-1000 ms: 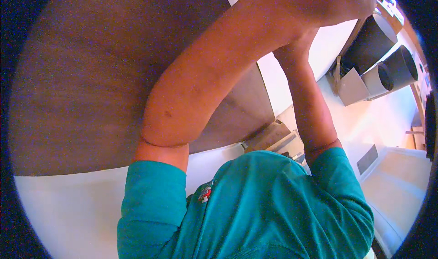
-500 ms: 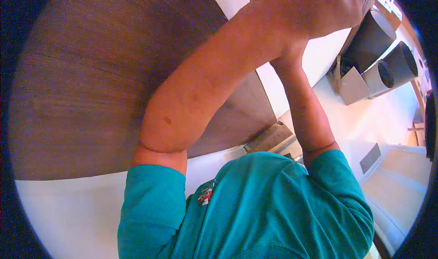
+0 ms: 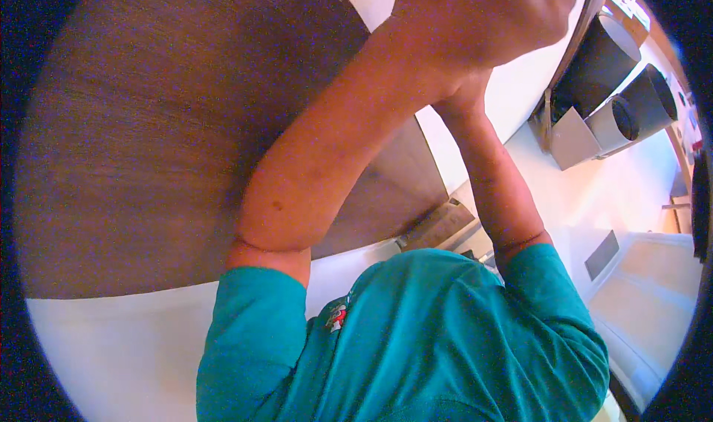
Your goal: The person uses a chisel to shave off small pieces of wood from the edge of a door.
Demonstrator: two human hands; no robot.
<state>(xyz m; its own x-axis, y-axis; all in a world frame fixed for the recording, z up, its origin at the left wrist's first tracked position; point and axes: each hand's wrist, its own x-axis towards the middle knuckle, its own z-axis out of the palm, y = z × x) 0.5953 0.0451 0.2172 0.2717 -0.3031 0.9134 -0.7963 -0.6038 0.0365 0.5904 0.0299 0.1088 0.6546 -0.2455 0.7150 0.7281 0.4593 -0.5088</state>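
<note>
My left hand [image 3: 520,13] is at the top right with its fingers curled; something small and pale shows at its fingertips, too cut off to name. My right hand [image 3: 460,95] sits beneath it, its fingers hidden behind the left hand and wrist. Both are by a white panel [image 3: 527,80] that borders a large dark wood-grain panel [image 3: 126,154]. My left forearm crosses over the dark panel, while my right forearm rises along its right side.
Two dark cylindrical containers [image 3: 598,54], a smaller white one [image 3: 613,121] and a pale box [image 3: 572,140] stand at the right on a light floor [image 3: 624,192]. Brown boards [image 3: 438,225] lie below the dark panel's corner. A pale panel [image 3: 639,281] is at lower right.
Both my hands have shifted a little to the left, and the left one slightly down. The dark panel's lower edge sits slightly lower in the view.
</note>
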